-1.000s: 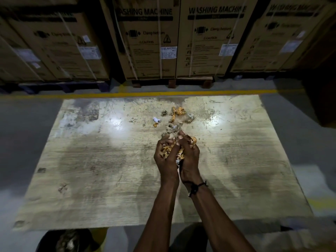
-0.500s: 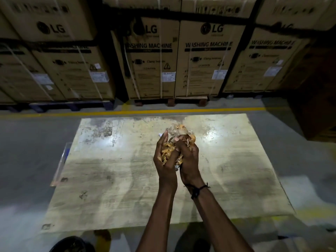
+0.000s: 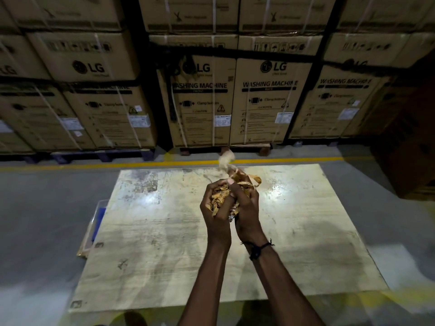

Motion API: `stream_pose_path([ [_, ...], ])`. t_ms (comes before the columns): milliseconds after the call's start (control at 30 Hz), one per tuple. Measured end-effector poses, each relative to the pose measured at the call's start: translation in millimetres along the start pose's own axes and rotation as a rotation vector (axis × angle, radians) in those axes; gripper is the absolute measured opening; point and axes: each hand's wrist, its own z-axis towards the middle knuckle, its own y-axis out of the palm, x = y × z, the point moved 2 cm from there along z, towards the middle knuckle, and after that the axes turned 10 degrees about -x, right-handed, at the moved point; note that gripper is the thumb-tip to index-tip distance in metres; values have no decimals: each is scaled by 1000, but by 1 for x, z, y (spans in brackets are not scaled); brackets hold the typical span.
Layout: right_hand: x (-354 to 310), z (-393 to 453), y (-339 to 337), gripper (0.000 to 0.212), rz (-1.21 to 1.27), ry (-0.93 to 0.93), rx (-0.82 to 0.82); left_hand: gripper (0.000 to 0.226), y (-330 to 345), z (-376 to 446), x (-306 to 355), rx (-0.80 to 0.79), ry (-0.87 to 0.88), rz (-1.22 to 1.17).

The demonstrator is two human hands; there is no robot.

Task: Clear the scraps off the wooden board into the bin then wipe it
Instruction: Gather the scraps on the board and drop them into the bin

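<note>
A large pale wooden board [image 3: 164,243] lies flat on the grey floor, stained and scuffed. Above its far middle, my left hand [image 3: 217,215] and my right hand [image 3: 247,212] are cupped together, fingers curled round a heap of orange and tan scraps [image 3: 221,196]. Some scraps [image 3: 249,178] stick out over my right fingers, and a pale piece [image 3: 226,158] rises above the bundle. No loose scraps show on the visible board surface. The bin is out of view.
Stacked washing machine cartons [image 3: 266,102] on pallets stand along the back, behind a yellow floor line [image 3: 94,166]. A clear and blue flat thing [image 3: 95,222] pokes out beside the board's left edge. A dark stack [image 3: 409,149] stands at the right.
Both hands have lifted the scrap bundle up off the board, and the view has tilted up and back. The bin seen at the bottom edge earlier has left the view.
</note>
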Motion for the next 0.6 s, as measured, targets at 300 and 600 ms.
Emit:
stream_pose_path([
  [300, -8, 6, 4, 18, -17, 81, 40, 80, 7, 4, 11, 0, 124, 12],
  [600, -34, 15, -1, 23, -69, 22, -135, 42, 33, 6, 22, 20, 138, 30],
])
